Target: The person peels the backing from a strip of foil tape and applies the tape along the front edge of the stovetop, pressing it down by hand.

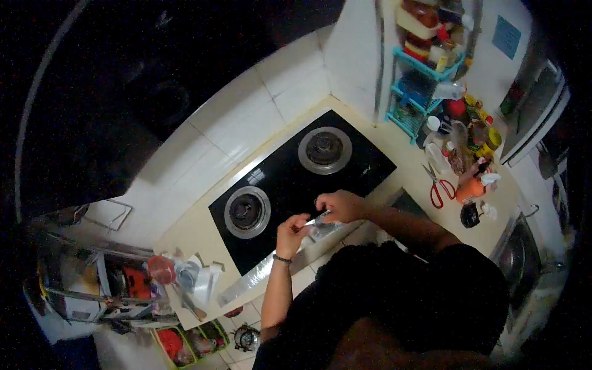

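A shiny silver foil strip [262, 274] runs along the front edge of the black two-burner stove [280, 185]. My left hand [291, 237], with a dark bracelet at its wrist, is closed near the strip's middle, thumb and fingers together. Just to its right, my right hand [341, 206] has its fingers curled over the upper part of the strip, by the stove's front edge. A raised piece of the foil shows between the two hands. The exact fingertip contact is small and blurred.
Red-handled scissors [441, 187] lie on the right counter beside an orange spray bottle [472, 189] and several jars. A turquoise rack [410, 105] stands in the corner. A sink [517, 259] is at far right. Green crates [191, 345] stand below left. The dark range hood overhangs the upper left.
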Demonstrator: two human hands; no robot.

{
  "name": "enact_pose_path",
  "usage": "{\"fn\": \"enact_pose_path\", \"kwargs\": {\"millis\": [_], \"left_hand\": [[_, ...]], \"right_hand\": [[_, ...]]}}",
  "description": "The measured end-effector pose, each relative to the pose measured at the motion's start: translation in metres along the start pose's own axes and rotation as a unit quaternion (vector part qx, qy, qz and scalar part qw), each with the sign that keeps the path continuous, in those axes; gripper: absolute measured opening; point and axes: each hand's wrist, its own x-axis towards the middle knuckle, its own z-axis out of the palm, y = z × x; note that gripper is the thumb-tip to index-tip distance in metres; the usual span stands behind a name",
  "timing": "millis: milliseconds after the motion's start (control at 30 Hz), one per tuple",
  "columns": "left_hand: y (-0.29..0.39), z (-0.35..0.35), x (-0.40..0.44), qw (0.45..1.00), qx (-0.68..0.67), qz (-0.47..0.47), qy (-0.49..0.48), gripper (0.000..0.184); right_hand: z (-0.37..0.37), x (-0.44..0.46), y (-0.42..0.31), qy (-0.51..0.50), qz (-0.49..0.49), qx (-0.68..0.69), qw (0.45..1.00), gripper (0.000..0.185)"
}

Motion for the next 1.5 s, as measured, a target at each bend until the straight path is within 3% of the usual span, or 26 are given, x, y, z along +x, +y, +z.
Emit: {"fn": "enact_pose_path", "kwargs": {"millis": [33,100,133,167,233,300,333,433,633,733,867,933,1033,1067,1167,1500], "left_hand": [[-0.014,-0.005,0.001,0.999,0.020,-0.025,0.014,0.020],[-0.004,-0.009,-0.002,0.985,0.146,0.029,0.087,0.013],[-0.009,-0.011,-0.002,0.987,0.125,0.009,0.096,0.011],[0.008,-0.011,-0.002,0.970,0.219,0.050,0.095,0.016],[0.032,0.001,0.002,0.945,0.261,0.143,0.134,0.026],[0.047,0.014,0.006,0.990,0.077,0.075,0.094,0.032],[0.077,0.019,0.004,0.997,-0.035,-0.015,0.066,0.029],[0.067,0.012,0.010,0.996,-0.007,0.024,0.081,0.011],[0.075,0.006,-0.003,0.986,-0.051,0.043,0.152,0.004],[0.071,0.003,-0.003,0.975,-0.125,0.055,0.174,0.005],[0.074,0.002,-0.004,0.976,-0.098,0.059,0.184,0.007],[0.066,0.005,-0.002,0.960,-0.140,0.104,0.217,0.007],[0.064,0.001,-0.006,0.976,-0.048,0.127,0.168,0.006],[0.069,0.004,-0.008,0.974,-0.088,0.120,0.174,0.005],[0.083,0.001,-0.015,0.975,-0.110,0.057,0.184,0.002],[0.070,-0.006,-0.021,0.971,-0.116,0.103,0.183,0.008]], "right_hand": [[-0.007,-0.006,0.013,-0.002,-0.003,0.001,1.000,0.026],[-0.012,-0.013,0.041,0.000,0.002,-0.040,0.999,0.027],[-0.008,-0.013,0.047,0.056,0.011,0.018,0.998,0.025],[-0.009,-0.012,0.039,0.109,0.019,0.076,0.991,0.023],[-0.015,-0.009,0.016,0.112,0.011,0.070,0.991,0.020],[-0.013,0.002,-0.007,0.131,-0.062,0.046,0.988,0.016],[-0.010,0.007,-0.017,0.138,-0.088,0.047,0.985,0.013],[-0.006,0.017,-0.040,0.151,-0.126,0.073,0.978,0.012],[0.003,0.026,-0.055,0.145,-0.140,0.086,0.976,0.013],[0.011,0.031,-0.058,0.162,-0.148,0.101,0.970,0.013],[0.020,0.033,-0.061,0.189,-0.144,0.133,0.962,0.014],[0.023,0.035,-0.058,0.196,-0.150,0.122,0.961,0.013],[0.025,0.034,-0.061,0.216,-0.175,0.081,0.957,0.013],[0.026,0.033,-0.064,0.228,-0.193,0.052,0.953,0.013],[0.027,0.033,-0.073,0.217,-0.238,0.060,0.945,0.013],[0.030,0.034,-0.071,0.149,-0.204,0.144,0.957,0.011]]}}
